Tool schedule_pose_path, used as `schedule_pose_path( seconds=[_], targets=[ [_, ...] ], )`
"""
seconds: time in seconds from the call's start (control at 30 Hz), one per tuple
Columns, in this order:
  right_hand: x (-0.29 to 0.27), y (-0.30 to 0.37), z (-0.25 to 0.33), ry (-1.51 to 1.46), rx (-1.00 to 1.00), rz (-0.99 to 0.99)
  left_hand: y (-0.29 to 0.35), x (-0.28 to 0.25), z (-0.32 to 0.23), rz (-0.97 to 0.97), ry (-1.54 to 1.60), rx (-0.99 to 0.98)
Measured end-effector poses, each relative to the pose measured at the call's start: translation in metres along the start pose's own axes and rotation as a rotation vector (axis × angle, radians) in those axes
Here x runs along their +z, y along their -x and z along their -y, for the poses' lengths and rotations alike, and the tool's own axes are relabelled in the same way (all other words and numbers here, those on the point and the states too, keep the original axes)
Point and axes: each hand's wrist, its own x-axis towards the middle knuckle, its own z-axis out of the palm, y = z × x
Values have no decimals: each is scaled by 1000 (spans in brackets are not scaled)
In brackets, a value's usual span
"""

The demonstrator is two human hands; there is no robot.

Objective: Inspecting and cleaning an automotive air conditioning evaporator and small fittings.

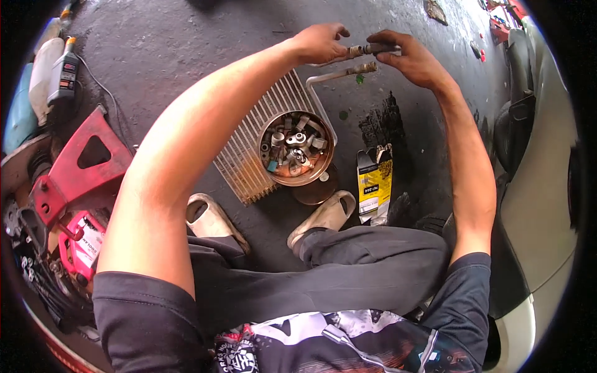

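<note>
At the far side of the floor, my left hand is closed on a thin metal pipe with a brass-coloured threaded end; some of its fingers are lifted off. My right hand pinches a grey cylindrical fitting in line with that end. Whether the two parts are joined cannot be made out. A second bent pipe, also with a brass-coloured end, runs just below. Both pipes lead to a finned metal radiator core flat on the floor. A round tin of loose metal fittings stands on the core.
A torn yellow-and-black box stands right of the tin. On the left are a red metal stand, a red jug and several bottles. A pale car panel borders the right. My sandals flank the core.
</note>
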Motion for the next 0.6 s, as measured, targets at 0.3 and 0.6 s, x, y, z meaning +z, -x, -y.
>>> schedule_pose_path(
  seconds=[0.3,0.6],
  targets=[
    [-3,-5,15,278,-86,-23,-43,20,11,289,577,-283],
    [-7,-18,19,504,-227,49,-80,34,6,492,1049,-314]
  ],
)
